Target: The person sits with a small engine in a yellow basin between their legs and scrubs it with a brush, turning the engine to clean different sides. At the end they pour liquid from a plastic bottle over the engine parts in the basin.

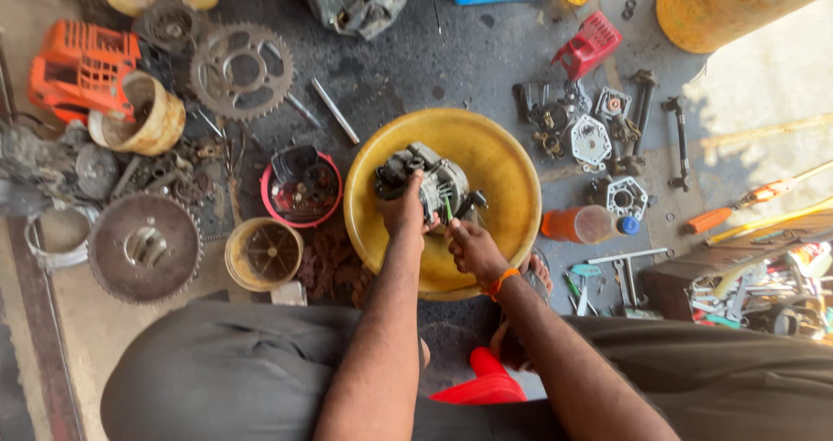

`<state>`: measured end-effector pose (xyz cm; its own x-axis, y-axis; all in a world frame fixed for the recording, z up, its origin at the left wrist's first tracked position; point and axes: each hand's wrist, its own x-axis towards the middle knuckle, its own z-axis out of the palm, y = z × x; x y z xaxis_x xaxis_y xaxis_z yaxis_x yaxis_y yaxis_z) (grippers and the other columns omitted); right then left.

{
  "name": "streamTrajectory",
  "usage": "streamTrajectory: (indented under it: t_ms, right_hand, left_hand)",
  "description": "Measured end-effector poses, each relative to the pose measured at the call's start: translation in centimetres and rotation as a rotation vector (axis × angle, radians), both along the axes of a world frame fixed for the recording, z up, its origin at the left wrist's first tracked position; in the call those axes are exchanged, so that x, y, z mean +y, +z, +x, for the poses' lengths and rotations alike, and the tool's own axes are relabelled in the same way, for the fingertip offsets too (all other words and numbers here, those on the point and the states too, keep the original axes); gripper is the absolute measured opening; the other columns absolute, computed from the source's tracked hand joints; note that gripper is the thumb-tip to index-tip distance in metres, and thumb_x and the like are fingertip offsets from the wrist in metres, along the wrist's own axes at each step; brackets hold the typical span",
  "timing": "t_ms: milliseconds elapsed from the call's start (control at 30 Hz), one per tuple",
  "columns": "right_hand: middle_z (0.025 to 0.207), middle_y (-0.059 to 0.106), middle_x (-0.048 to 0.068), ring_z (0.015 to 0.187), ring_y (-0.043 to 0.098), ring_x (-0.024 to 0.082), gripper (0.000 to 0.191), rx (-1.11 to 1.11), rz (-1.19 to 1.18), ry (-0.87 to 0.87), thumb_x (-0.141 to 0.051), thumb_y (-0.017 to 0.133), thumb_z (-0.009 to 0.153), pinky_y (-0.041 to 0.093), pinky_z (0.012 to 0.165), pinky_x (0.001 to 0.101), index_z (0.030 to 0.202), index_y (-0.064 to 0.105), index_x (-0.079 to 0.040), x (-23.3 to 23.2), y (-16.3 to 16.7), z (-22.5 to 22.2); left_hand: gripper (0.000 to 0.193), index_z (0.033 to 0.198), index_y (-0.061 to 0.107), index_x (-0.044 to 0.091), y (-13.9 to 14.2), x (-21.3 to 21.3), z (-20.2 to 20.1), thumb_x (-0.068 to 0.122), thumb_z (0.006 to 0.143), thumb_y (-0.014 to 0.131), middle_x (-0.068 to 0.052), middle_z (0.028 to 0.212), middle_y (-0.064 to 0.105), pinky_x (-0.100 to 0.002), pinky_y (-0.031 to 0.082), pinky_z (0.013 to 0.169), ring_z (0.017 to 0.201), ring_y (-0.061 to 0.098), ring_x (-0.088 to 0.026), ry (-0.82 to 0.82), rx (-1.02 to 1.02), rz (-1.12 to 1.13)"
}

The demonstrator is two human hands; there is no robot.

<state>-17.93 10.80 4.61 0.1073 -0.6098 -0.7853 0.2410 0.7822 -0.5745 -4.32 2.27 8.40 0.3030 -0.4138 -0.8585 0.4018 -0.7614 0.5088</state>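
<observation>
While your left hand (404, 208) clamps the grey engine part (431, 183) over the yellow basin (499, 159), keep it level; your right hand (473, 248) pinches a green-tipped tool (449, 208) just beneath those fingers.

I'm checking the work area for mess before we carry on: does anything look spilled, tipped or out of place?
The floor is stained dark under the parts. An orange bottle lies on its side right of the yellow basin. Loose metal parts are scattered there too. The engine part is held over the basin.
</observation>
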Motion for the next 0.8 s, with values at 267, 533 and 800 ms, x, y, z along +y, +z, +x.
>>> streamTrajectory:
  t_ms: [267, 533, 800]
  right_hand:
    - [0.064, 0.057, -0.005, 0.049, 0.047, 0.007, 0.034, 0.332, -0.284, 0.018, -0.042, 0.056, 0.106, 0.038, 0.045, 0.0262, 0.093, 0.066, -0.013, -1.3, -1.5, 1.1]
    - [0.084, 0.074, 0.02, 0.079, 0.069, 0.039, 0.033, 1.023, -0.472, 0.356, -0.041, 0.061, 0.103, 0.052, 0.07, 0.049, 0.095, 0.069, -0.009, -2.1, 0.8, 0.5]
    - [0.095, 0.048, 0.034, 0.082, 0.039, 0.056, 0.037, 0.447, -0.094, 0.231, -0.04, 0.053, 0.11, 0.033, 0.069, 0.0604, 0.108, 0.06, -0.004, -2.8, 1.6, -0.1]
  left_hand:
    - [0.103, 0.153, 0.025, 0.008, 1.3, -0.5, -0.8, 0.046, 0.077, 0.084, -0.022, 0.133, 0.055, -0.034, 0.063, 0.049, 0.091, 0.07, -0.027, -0.089, -0.099, -0.028]
    - [0.1, 0.151, 0.026, 0.011, 0.8, -0.7, -1.2, 0.047, 0.076, 0.082, -0.02, 0.134, 0.053, -0.035, 0.062, 0.051, 0.097, 0.069, -0.03, -0.032, -0.044, 0.003]
    - [0.094, 0.148, 0.034, 0.009, 1.1, -0.4, -1.1, 0.044, 0.076, 0.083, -0.016, 0.127, 0.062, -0.035, 0.06, 0.047, 0.094, 0.071, -0.025, -0.016, -0.093, -0.097]
